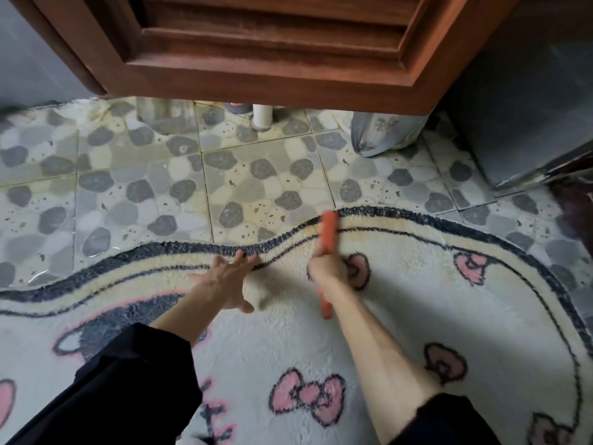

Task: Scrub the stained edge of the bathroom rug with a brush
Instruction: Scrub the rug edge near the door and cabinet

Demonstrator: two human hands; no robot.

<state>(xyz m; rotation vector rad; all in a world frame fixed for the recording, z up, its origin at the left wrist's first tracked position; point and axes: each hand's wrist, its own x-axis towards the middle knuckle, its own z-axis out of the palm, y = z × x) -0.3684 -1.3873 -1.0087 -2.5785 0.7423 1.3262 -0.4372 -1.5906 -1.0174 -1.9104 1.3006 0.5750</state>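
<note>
A fluffy white rug (pixel 401 316) with pink bows, a cream band and a dark wavy border covers the lower part of the view. My right hand (pixel 324 268) grips an orange brush (pixel 329 231) by its handle. The brush head lies across the cream band and dark border at the rug's far edge, blurred by motion. My left hand (pixel 224 281) presses flat on the rug just left of it, fingers spread, fingertips at the dark border. A ring shows on one finger.
Pebble-pattern floor tiles (pixel 160 175) lie beyond the rug. A brown wooden door (pixel 272 53) stands at the top, with a white pipe (pixel 263 117) and a grey bag (pixel 382 133) below it. A grey panel (pixel 526 107) rises at right.
</note>
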